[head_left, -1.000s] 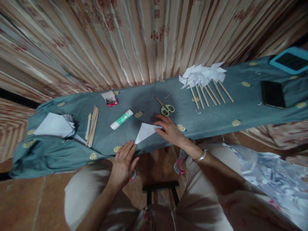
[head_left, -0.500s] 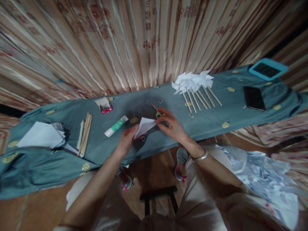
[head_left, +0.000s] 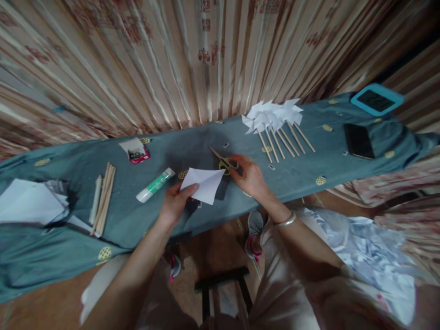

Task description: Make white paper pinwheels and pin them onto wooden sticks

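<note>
Paper (head_left: pixel 206 185): lifted off the cloth (head_left: pixel 178 144) and opened from a folded triangle to a creased square over the past second, now at the centre of the frame.
Left hand (head_left: pixel 173 201): pinches the sheet by its left side just left of centre, thumb pressed on top, the sheet tilted and clear of the cloth.
Right hand (head_left: pixel 252 178): shifted from the paper's corner to the scissors (head_left: pixel 217 154), fingers curled at the handles right of centre; I cannot tell whether they have closed on them.
Work in hand: folding appears to have given way to handling the tool, with one hand enough for the sheet.
Glue stick (head_left: pixel 155 185): lies left of the holding hand, apart from it.
Pinwheels (head_left: pixel 268 114): overlapping at upper right of centre, too bunched to count.
Hidden: the left fingertips, beneath the sheet; part of the scissors' handles, behind the right fingers. Whether the sheet's upper right corner touches the scissors is unclear.
Cut off: the stack (head_left: pixel 29 201), trimmed by the frame's left edge.
Hard to make out: small contents of the box (head_left: pixel 140 158), upper left of centre.
</note>
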`<state>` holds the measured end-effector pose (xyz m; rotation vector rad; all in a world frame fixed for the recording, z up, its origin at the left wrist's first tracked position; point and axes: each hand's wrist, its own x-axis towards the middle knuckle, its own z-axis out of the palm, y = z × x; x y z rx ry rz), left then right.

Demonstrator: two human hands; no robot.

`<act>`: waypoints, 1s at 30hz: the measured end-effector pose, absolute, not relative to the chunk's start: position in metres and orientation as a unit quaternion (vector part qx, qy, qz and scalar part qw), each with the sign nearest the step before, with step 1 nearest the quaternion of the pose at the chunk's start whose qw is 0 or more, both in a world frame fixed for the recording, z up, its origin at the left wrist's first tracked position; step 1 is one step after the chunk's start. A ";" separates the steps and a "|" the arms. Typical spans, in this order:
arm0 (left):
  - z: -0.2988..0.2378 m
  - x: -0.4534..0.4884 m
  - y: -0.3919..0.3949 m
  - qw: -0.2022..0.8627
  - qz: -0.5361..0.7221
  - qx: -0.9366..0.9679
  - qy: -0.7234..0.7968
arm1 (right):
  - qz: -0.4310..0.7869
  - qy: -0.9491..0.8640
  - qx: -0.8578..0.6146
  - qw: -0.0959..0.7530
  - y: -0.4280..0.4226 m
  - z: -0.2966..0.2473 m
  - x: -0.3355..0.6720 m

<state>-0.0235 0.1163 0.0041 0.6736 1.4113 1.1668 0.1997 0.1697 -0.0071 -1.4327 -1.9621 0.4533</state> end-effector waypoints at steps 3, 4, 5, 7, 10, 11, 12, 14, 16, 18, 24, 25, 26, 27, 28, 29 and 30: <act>0.001 -0.031 0.125 0.516 0.531 0.290 0.606 | 0.111 -0.758 -0.592 0.252 0.176 -0.009 0.197; -0.001 -0.034 0.127 0.500 0.541 0.296 0.608 | 0.094 -0.760 -0.601 0.229 0.178 -0.008 0.195; -0.001 -0.036 0.129 0.486 0.550 0.301 0.609 | 0.081 -0.760 -0.610 0.209 0.179 -0.007 0.193; -0.002 -0.040 0.133 0.471 0.557 0.310 0.610 | 0.057 -0.760 -0.623 0.179 0.182 -0.003 0.188; 0.001 -0.042 0.135 0.472 0.560 0.310 0.605 | 0.026 -0.771 -0.620 0.144 0.182 0.006 0.179; 0.002 -0.042 0.136 0.472 0.563 0.310 0.603 | 0.021 -0.776 -0.617 0.131 0.182 0.008 0.177; 0.002 -0.043 0.137 0.469 0.566 0.311 0.602 | 0.020 -0.779 -0.616 0.117 0.181 0.010 0.174; 0.003 -0.044 0.138 0.459 0.571 0.321 0.600 | 0.025 -0.781 -0.617 0.095 0.179 0.012 0.172; 0.004 -0.046 0.139 0.450 0.572 0.334 0.599 | 0.028 -0.782 -0.616 0.088 0.177 0.012 0.172; 0.003 -0.048 0.139 0.446 0.567 0.348 0.599 | 0.031 -0.787 -0.610 0.088 0.177 0.013 0.175; 0.005 -0.047 0.139 0.429 0.558 0.355 0.615 | 0.105 -0.773 -0.609 0.146 0.182 0.012 0.188; 0.006 -0.047 0.139 0.426 0.559 0.353 0.617 | 0.137 -0.757 -0.611 0.187 0.182 0.010 0.190; 0.006 -0.047 0.140 0.424 0.560 0.352 0.619 | 0.182 -0.732 -0.613 0.235 0.183 0.008 0.191; 0.006 -0.047 0.140 0.423 0.561 0.352 0.618 | 0.241 -0.700 -0.610 0.283 0.183 0.005 0.191; 0.007 -0.048 0.141 0.422 0.563 0.352 0.617 | 0.312 -0.659 -0.602 0.327 0.183 0.002 0.192; 0.007 -0.048 0.141 0.421 0.566 0.352 0.615 | 0.389 -0.611 -0.587 0.361 0.182 -0.001 0.191; 0.007 -0.049 0.141 0.420 0.569 0.351 0.613 | 0.462 -0.562 -0.567 0.386 0.182 -0.004 0.191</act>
